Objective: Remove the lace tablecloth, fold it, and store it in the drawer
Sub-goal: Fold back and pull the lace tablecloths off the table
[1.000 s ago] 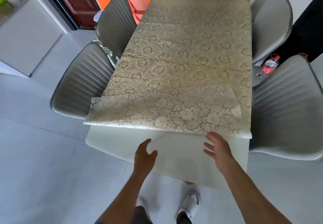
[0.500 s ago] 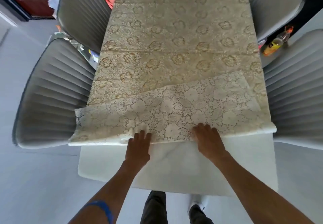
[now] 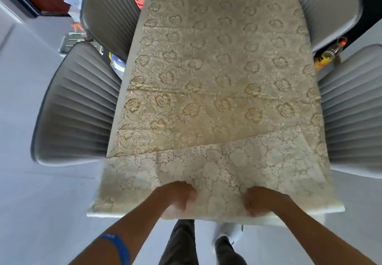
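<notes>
Head view shows one lace tablecloth [image 3: 217, 74] covering one desk [image 3: 132, 62] among four grey chairs [image 3: 78, 107]. Left hand [image 3: 177, 197] and right hand [image 3: 258, 201] each clench its folded near edge.

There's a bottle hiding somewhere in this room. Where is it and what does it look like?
Start at the long table covered by the lace tablecloth and look along its right side, where two grey chairs stand. In the gap between those chairs lies the bottle. It is the only small bright thing there: clear, with an orange top and a yellow and orange label.
</notes>
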`<action>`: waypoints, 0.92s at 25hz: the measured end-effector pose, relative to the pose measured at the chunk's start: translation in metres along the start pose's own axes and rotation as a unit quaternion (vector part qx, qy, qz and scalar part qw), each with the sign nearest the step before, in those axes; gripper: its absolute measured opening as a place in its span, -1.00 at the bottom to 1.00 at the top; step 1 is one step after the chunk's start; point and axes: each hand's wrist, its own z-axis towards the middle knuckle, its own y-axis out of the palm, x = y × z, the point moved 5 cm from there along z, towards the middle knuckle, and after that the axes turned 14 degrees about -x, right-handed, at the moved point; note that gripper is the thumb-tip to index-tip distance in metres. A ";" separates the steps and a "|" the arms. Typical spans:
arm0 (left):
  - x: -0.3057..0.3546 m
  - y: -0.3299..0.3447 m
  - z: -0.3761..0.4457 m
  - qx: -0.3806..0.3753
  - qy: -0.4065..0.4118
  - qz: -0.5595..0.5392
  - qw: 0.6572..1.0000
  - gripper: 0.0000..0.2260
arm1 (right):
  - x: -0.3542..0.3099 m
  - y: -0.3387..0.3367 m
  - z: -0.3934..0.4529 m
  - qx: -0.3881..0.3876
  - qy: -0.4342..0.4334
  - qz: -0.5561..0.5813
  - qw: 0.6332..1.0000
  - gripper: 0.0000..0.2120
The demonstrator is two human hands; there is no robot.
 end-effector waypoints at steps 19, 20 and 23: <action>-0.075 -0.035 -0.005 0.286 -0.166 -0.020 0.943 -0.58 | 0.065 -0.079 -0.003 0.343 0.039 -0.048 0.937 -0.78; -0.077 -0.035 -0.006 0.291 -0.144 -0.055 0.944 -0.57 | 0.070 -0.077 -0.008 0.342 -0.001 0.007 0.940 -0.87; -0.083 -0.033 -0.012 0.246 -0.111 -0.174 0.947 -0.45 | 0.093 -0.064 -0.019 0.333 -0.036 0.137 0.932 -0.89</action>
